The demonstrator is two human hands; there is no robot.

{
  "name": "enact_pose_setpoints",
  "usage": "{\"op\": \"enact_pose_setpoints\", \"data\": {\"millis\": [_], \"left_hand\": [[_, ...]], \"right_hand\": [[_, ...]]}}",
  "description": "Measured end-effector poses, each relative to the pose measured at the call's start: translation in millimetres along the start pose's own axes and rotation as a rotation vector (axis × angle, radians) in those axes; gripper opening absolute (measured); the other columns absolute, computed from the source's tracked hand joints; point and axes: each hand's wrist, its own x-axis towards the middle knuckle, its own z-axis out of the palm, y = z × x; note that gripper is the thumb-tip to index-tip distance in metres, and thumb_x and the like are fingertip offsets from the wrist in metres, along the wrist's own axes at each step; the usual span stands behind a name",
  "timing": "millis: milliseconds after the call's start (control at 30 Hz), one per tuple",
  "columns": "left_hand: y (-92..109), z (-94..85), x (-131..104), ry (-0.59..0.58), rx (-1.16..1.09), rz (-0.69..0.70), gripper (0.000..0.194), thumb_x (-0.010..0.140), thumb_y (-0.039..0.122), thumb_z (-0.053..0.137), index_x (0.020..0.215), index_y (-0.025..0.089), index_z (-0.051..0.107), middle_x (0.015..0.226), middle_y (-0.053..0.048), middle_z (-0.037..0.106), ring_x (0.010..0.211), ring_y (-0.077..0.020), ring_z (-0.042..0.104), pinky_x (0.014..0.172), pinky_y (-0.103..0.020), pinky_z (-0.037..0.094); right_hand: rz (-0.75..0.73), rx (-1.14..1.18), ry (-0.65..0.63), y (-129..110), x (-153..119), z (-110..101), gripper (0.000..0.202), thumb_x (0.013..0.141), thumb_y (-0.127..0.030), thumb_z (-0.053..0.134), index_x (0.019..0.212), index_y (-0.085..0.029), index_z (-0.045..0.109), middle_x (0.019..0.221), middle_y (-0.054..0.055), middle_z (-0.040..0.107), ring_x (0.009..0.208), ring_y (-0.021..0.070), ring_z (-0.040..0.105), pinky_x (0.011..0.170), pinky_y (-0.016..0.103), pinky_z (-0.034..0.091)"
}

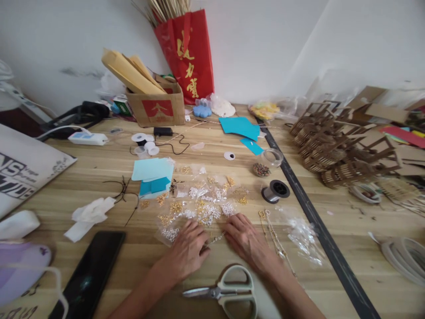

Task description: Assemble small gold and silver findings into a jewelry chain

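Observation:
A thin silver-coloured chain [216, 240] lies stretched between my two hands, low over the wooden table. My left hand [190, 247] is closed on its left end, the fingers bent downward. At the other end, my right hand [244, 235] has its fingertips pressed together on the chain; what lies beneath them is hidden. Just beyond the hands are clear bags of small silver-coloured findings [208, 213] and gold-coloured findings [175, 207]. Scissors with pale handles [236, 290] lie in front of me, blades toward the left. Finished-looking gold and silver chains [275, 237] rest beside my right forearm.
A wire spool [275, 191] and a bead jar [262, 169] stand right of the bags. At left lie a black phone [94, 270] and crumpled tissue [89, 215]. Blue cards [152, 170], a cardboard box [159, 108] and small woven baskets [345, 150] lie farther out.

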Motion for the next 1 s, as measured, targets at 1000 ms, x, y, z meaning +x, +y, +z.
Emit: {"op": "enact_pose_setpoints", "data": {"millis": [1000], "left_hand": [[-6,-9.2,2,-0.001,-0.253,-0.073,0.018,0.082,0.006,0.053,0.068,0.016,0.059,0.074,-0.001,0.062,0.074,-0.0154,0.057,0.07,-0.025,0.041]], "right_hand": [[0.06,-0.123,-0.018,14,-6,-5,0.017,0.086,-0.004,0.052,0.083,-0.021,0.052,0.087,0.005,0.057,0.08,0.0214,0.053,0.07,0.034,0.046]]}}
